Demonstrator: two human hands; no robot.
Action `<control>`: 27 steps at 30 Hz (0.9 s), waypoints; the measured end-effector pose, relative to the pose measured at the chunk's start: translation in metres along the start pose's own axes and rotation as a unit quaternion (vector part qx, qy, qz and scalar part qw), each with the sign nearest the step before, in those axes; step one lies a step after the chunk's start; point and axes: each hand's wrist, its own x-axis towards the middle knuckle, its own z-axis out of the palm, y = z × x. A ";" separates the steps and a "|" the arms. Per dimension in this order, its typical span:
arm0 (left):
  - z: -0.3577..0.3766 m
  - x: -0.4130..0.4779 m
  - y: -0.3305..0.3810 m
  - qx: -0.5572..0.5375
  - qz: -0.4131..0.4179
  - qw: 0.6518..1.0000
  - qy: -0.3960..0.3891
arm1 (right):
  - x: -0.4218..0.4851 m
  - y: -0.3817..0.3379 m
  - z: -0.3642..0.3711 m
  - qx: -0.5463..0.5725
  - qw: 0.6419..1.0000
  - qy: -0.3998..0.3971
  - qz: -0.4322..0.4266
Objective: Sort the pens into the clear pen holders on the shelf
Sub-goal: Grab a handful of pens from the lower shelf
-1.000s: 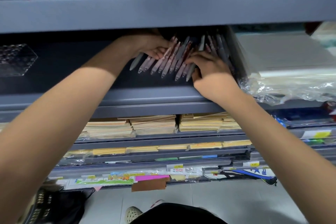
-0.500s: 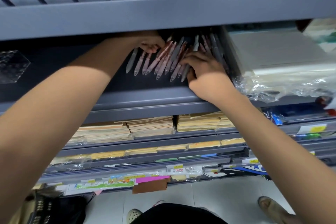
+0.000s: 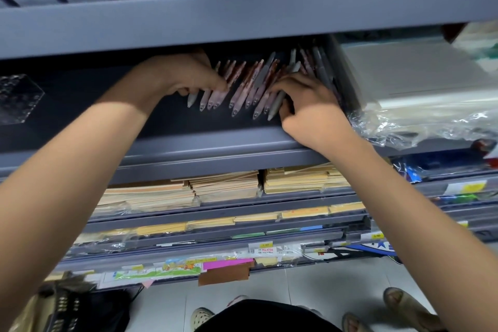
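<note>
Pens point(image 3: 250, 86) lie fanned on the dark shelf point(image 3: 215, 129) under the grey upper ledge, long axes running front to back with their tips toward the shelf's front edge. The left hand point(image 3: 186, 75) presses curled fingers on the fan's left end. The right hand point(image 3: 304, 100), equally near, pinches a grey pen point(image 3: 277, 105) at the right end.

Single head-worn view, looking forward and down, close on a grey shelf point(image 3: 215, 140), floor at bottom edge
</note>
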 end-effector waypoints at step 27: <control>0.030 0.011 0.061 0.060 0.089 0.990 0.090 | -0.003 -0.002 -0.006 0.061 0.994 0.058 0.074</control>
